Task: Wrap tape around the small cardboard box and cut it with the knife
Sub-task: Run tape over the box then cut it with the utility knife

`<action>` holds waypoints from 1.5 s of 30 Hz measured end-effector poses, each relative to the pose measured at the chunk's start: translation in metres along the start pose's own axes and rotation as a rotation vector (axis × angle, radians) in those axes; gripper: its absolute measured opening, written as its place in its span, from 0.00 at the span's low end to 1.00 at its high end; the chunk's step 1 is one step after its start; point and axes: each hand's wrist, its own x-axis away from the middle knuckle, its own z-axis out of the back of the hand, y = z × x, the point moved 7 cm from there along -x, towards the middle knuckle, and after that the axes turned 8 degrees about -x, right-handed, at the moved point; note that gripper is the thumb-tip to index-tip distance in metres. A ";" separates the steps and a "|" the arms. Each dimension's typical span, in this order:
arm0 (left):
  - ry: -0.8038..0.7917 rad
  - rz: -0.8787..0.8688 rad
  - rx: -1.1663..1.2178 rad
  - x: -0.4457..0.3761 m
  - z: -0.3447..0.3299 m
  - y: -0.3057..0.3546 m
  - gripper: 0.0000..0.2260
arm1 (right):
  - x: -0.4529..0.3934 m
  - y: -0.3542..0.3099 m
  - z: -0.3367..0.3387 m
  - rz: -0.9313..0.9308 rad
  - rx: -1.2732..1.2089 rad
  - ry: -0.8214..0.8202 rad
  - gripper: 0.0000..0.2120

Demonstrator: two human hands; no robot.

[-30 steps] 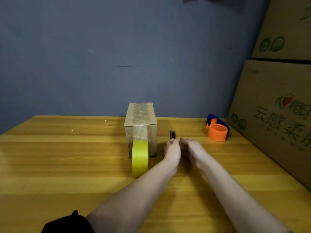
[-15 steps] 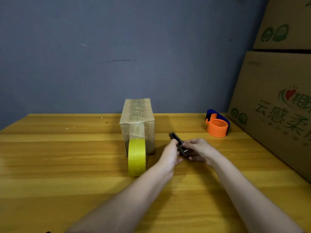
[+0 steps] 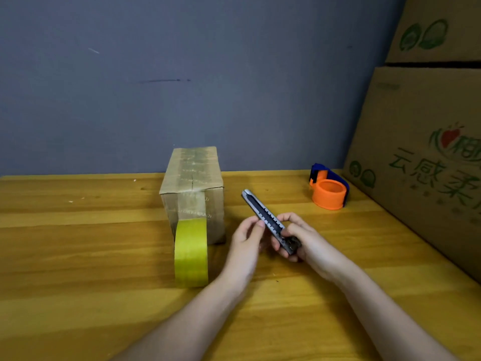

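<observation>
— On the wooden table, at about nine o'clock from the hands, what stands there?

— The small cardboard box, clear tape running along its top and down its near face. A yellow tape roll stands on edge against that near face, at six o'clock from the box and touching it; a strip seems to run from the roll up the box front.

— And next, going rightward?

— The left hand, just beside the roll at its three o'clock. Its fingers are curled and its thumb tip presses the side of the knife.

— How does the knife lie?

— It is lifted off the table, a grey utility knife with a notched slider track, its tip pointing toward eleven o'clock. I cannot tell whether the blade is out.

— The other hand?

— The right hand grips the knife's rear end, fingers wrapped round the handle.

— Farther right?

— At two o'clock from the hands sits an orange and blue tape dispenser, well apart from them. Large printed cartons are stacked at the table's right edge, near three o'clock.
</observation>
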 end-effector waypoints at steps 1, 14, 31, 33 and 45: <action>0.018 0.010 0.023 -0.001 0.003 -0.002 0.08 | 0.001 0.001 -0.002 -0.018 -0.002 -0.037 0.12; 0.090 0.087 0.063 -0.003 0.015 -0.010 0.06 | 0.012 0.004 -0.022 -0.085 -0.115 -0.349 0.16; 0.056 0.098 0.196 -0.001 0.013 -0.006 0.11 | 0.008 -0.001 -0.019 -0.003 0.035 -0.256 0.11; 0.071 0.107 0.214 -0.001 0.014 -0.007 0.11 | 0.010 0.003 -0.021 -0.052 -0.006 -0.301 0.09; 0.075 0.054 0.148 0.001 0.014 -0.004 0.09 | 0.005 0.006 -0.022 0.012 0.054 -0.215 0.10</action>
